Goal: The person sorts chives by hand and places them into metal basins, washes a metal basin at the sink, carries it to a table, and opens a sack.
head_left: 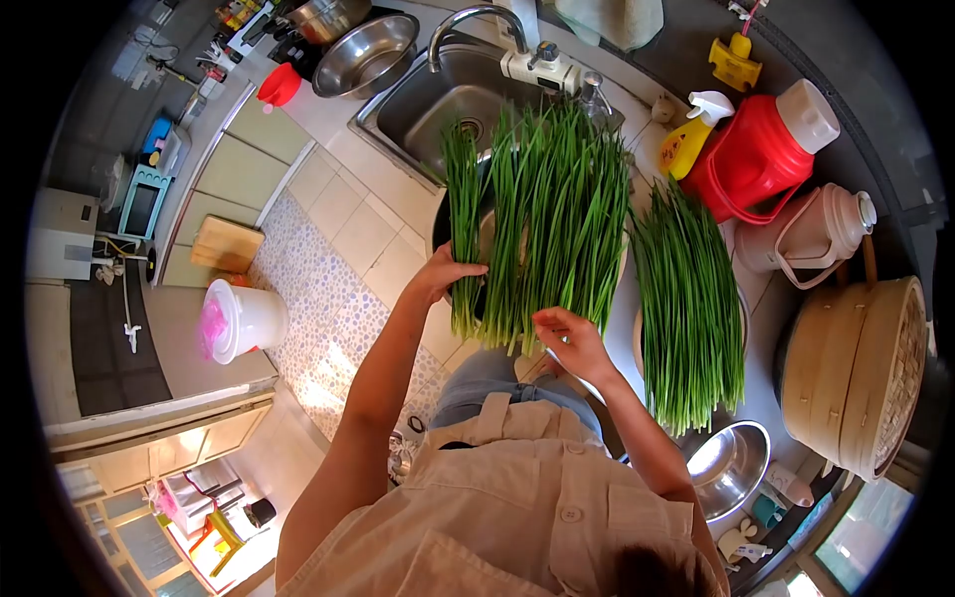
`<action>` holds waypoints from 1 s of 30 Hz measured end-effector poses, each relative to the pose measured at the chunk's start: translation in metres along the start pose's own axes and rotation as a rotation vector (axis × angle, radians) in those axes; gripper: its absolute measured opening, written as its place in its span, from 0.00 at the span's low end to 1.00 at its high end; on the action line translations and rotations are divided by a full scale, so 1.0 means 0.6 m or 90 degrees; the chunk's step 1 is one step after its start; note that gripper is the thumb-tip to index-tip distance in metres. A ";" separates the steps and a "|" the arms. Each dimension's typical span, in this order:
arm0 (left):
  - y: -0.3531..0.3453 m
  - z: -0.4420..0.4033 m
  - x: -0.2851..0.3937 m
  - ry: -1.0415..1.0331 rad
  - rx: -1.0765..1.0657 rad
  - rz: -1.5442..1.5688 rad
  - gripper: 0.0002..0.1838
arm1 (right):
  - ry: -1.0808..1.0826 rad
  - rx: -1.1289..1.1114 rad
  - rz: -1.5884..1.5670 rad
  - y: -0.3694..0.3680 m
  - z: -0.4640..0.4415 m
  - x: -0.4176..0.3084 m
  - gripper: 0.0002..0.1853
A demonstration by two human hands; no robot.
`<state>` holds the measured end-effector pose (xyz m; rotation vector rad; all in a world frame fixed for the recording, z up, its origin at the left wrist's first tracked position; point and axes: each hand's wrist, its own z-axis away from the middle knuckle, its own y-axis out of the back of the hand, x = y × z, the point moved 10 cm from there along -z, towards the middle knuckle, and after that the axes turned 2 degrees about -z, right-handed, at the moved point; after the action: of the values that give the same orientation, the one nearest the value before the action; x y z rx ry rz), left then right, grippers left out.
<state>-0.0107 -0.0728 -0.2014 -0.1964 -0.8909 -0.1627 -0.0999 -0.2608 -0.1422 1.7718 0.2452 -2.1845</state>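
Observation:
A small bunch of garlic chives (461,214) stands apart at the left of a wide bed of chives (557,219), both lying over a dark round pan (438,227). My left hand (448,272) grips the small bunch near its pale lower ends, thumb across the front and fingers hidden behind. Close to the pale ends of the wide bed is my right hand (579,345), fingers loosely bent and apart, with nothing visible in it. A second pile of chives (688,318) rests on a round-rimmed container (638,343) to the right.
Behind the chives is a steel sink (448,90) with a curved faucet (477,14). On the right stand a yellow spray bottle (686,139), a red jug (751,154), a pink thermos (811,229) and a bamboo steamer (846,373). A steel bowl (731,468) sits nearer me.

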 end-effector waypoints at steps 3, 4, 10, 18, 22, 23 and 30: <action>0.002 0.002 0.020 -0.140 0.041 -0.099 0.28 | 0.008 0.015 -0.002 0.003 -0.003 0.001 0.11; -0.001 0.005 0.023 -0.173 0.046 -0.107 0.28 | 0.011 0.023 -0.003 0.004 -0.003 0.001 0.11; 0.000 0.007 0.015 -0.119 0.092 -0.111 0.33 | -0.015 0.001 0.023 0.002 -0.006 0.004 0.11; 0.001 -0.007 -0.014 -0.096 0.071 0.121 0.37 | -0.007 0.023 0.009 0.023 -0.003 0.011 0.12; 0.009 -0.010 -0.025 -0.028 0.143 0.044 0.43 | -0.011 0.031 0.009 0.031 0.004 0.024 0.12; 0.010 -0.008 -0.019 -0.023 0.145 0.032 0.43 | -0.004 0.037 0.014 0.035 0.008 0.019 0.11; 0.044 -0.008 -0.008 -0.023 0.213 -0.104 0.47 | 0.000 0.117 -0.004 0.067 0.041 0.007 0.10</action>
<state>-0.0043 -0.0483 -0.2111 0.1860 -0.9564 -0.1600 -0.1091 -0.3073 -0.1386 1.8672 0.0510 -2.2752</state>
